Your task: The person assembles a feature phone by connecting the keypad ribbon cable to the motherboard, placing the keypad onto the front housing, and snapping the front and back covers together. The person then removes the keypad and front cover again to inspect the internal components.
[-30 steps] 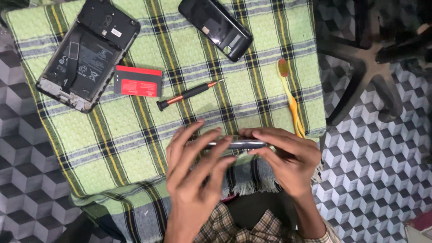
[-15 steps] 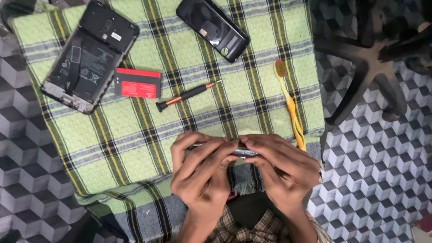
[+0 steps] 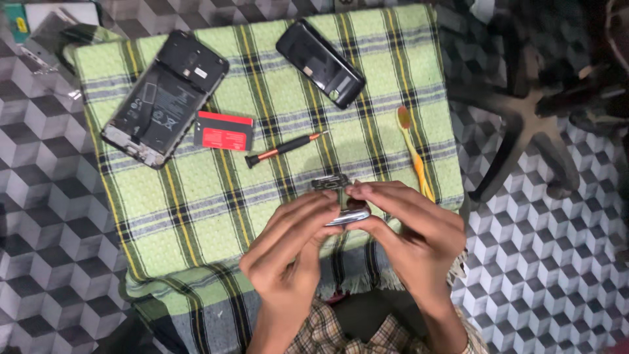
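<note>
Both hands meet over the near edge of a green plaid cloth [image 3: 196, 216]. The left hand [image 3: 295, 255] and right hand [image 3: 413, 236] pinch a small silvery metal part [image 3: 344, 213] between their curled fingertips, one hand at each end, just above the cloth. Farther off lie an opened phone [image 3: 164, 98], a red card [image 3: 224, 131], a small screwdriver [image 3: 283, 149], a dark back cover [image 3: 320, 62] and a yellow pry tool [image 3: 414, 154].

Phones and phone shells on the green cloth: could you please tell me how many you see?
2: an opened phone at the cloth's far left corner, and a black back cover at its far middle. The hands may hide another part.
</note>
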